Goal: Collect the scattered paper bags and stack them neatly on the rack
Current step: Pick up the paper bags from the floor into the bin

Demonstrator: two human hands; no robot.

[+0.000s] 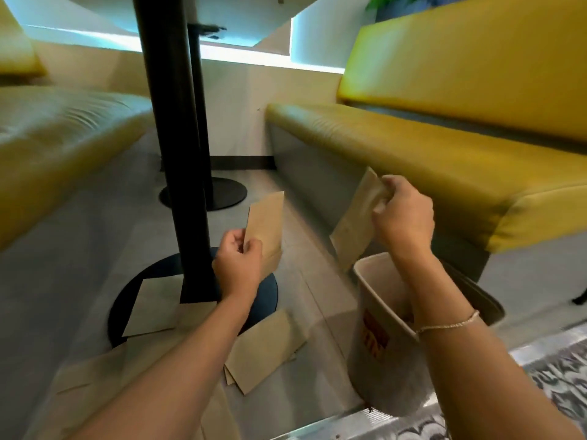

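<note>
My left hand (236, 265) pinches a flat brown paper bag (266, 223) upright above the floor, by the black table base. My right hand (403, 214) grips another brown paper bag (357, 217) by its top edge; the bag hangs just above the rim of a white bin (378, 300). More paper bags lie flat on the grey floor: one (152, 306) on the round table base, a small pile (263, 350) under my left forearm, and another (95, 376) at the lower left. No rack is in view.
A black table post (171, 147) with a round base (270, 293) stands just left of my left hand. Yellow bench seats flank the aisle, left (57, 144) and right (428, 154). A patterned mat (556, 369) lies at the lower right.
</note>
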